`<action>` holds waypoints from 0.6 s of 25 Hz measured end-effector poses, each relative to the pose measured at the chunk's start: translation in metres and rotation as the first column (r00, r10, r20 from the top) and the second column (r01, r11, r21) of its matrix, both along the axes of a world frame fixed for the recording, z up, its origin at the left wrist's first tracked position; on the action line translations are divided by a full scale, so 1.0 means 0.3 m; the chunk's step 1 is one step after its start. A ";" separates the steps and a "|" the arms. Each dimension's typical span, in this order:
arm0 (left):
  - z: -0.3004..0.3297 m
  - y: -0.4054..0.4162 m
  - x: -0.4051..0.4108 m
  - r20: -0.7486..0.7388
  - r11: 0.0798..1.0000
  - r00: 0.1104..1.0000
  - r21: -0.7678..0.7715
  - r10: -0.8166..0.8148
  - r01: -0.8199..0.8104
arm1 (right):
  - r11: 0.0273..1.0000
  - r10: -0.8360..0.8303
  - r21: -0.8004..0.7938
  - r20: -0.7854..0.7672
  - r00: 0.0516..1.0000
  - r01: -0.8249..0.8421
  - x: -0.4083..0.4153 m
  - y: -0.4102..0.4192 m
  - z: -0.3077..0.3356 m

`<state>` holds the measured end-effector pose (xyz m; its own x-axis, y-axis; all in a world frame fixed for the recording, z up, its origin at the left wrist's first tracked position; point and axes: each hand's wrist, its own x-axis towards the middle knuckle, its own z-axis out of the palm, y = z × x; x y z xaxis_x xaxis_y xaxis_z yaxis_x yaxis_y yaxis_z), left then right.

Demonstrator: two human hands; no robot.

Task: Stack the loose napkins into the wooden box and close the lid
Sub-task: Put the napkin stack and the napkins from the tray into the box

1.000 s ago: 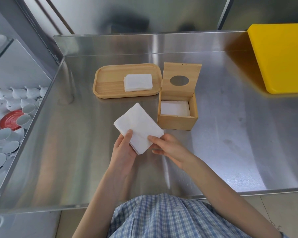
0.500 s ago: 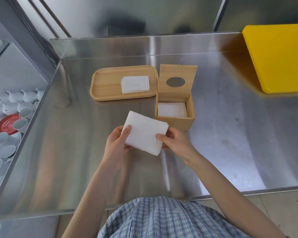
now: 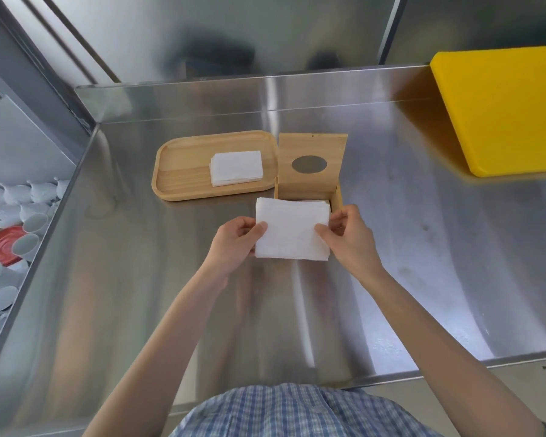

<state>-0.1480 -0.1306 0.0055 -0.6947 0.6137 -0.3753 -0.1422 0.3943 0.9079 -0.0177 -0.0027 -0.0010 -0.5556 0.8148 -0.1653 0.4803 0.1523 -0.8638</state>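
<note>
Now both hands gripping napkin stack (image 3: pixel 292 230), left hand (image 3: pixel 234 239), right hand (image 3: pixel 350 236), over open wooden box (image 3: pixel 338 197).

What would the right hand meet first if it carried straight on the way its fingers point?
The right hand points left, so first the napkin stack it already pinches, then probably the left hand gripping the opposite edge. Depth is uncertain.

one head camera, looking down over your hands

you have a single wide-angle view from your head, tilted forward and down at the steel counter (image 3: pixel 423 279). it sits close above your forearms, your checked shirt (image 3: pixel 290 411) fills the bottom edge, the back wall (image 3: pixel 234 33) tops the frame. no second view overlaps it.
</note>
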 end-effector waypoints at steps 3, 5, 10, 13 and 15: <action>0.003 0.068 -0.029 -0.089 0.993 0.994 -0.104 -0.062 0.053 | 0.988 0.048 0.143 0.081 0.996 -0.059 -0.011 0.049 0.006; 0.003 0.111 -0.047 -0.178 0.978 0.977 -0.194 -0.117 0.082 | 0.966 0.075 0.233 0.141 0.987 -0.107 -0.024 0.081 0.011; 0.021 0.197 -0.062 -0.361 0.915 0.892 -0.383 -0.273 0.125 | 0.866 0.093 0.408 0.437 0.895 -0.289 -0.063 0.144 0.041; 0.028 0.235 -0.057 -0.466 0.858 0.797 -0.499 -0.384 0.122 | 0.793 0.109 0.442 0.575 0.811 -0.420 -0.097 0.173 0.042; 0.035 0.253 -0.043 -0.539 0.800 0.686 -0.591 -0.489 0.106 | 0.756 0.116 0.439 0.640 0.760 -0.485 -0.115 0.192 0.041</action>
